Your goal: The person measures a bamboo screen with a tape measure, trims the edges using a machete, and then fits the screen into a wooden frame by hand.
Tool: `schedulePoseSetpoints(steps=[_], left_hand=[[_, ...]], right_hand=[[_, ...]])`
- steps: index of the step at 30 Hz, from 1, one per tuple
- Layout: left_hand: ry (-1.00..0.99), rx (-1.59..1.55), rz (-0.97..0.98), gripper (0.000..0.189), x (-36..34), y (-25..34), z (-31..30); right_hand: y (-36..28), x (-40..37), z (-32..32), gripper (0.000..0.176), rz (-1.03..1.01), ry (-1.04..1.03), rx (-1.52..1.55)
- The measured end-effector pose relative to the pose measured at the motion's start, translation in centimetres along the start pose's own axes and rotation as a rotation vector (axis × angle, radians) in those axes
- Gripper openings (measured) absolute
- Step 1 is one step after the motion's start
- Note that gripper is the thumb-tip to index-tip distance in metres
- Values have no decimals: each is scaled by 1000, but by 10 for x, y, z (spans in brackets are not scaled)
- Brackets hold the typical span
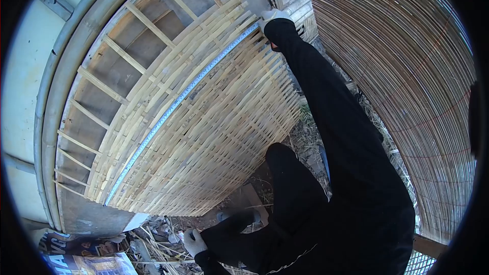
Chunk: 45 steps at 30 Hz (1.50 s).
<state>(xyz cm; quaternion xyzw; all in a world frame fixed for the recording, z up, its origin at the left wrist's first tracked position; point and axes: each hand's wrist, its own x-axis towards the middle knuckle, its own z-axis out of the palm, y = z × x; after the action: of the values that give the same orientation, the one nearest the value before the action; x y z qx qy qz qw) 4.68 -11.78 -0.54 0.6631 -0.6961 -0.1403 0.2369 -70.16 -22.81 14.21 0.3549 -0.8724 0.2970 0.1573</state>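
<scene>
A woven bamboo-strip panel (pixel 204 137) leans in front of me, its bare ribs sticking out along the upper left side. Across its weave lies a pale blue tape measure (pixel 175 104), running from the lower left edge up to the top right. My right hand (pixel 273 15), in a light glove, is at the tape's upper end by the panel's edge and appears closed on it; the black sleeve hides part of the fingers. Low in the view, beside my bent leg, my gloved left hand (pixel 194 242) is away from the panel with its fingers curled. Whatever it may hold is hidden.
A curtain of thin brown slats (pixel 402 71) hangs at the right. Curved pipes (pixel 61 86) and a board (pixel 97 219) stand behind the panel. Straw and scraps (pixel 158 239) litter the ground, with a printed sheet (pixel 89 262) at the lower left.
</scene>
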Motion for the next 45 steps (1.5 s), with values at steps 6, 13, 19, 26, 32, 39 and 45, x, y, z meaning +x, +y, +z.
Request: schedulePoseSetpoints(steps=[6, 13, 19, 26, 32, 39, 45], left_hand=[[-33, -4, -98, 21, 0, 4, -3], [138, 66, -43, 18, -7, 17, -9], [115, 254, -46, 25, -15, 4, -2], [35, 240, -129, 22, -20, 13, -4], [-235, -137, -136, 28, -48, 58, 52], [-833, -51, -79, 42, -61, 55, 105], [-771, -176, -124, 43, -52, 56, 109]], right_hand=[[27, -36, -1, 33, -122, -214, 213], [51, -213, -60, 20, -360, -896, 320], [13, -304, -103, 28, -205, -1054, 94], [23, -246, -94, 28, -492, -893, -314], [-22, -229, -87, 31, -704, -1204, -626], [-19, -239, -64, 33, -593, -1336, -613], [-32, -246, -57, 34, -571, -1271, -457]])
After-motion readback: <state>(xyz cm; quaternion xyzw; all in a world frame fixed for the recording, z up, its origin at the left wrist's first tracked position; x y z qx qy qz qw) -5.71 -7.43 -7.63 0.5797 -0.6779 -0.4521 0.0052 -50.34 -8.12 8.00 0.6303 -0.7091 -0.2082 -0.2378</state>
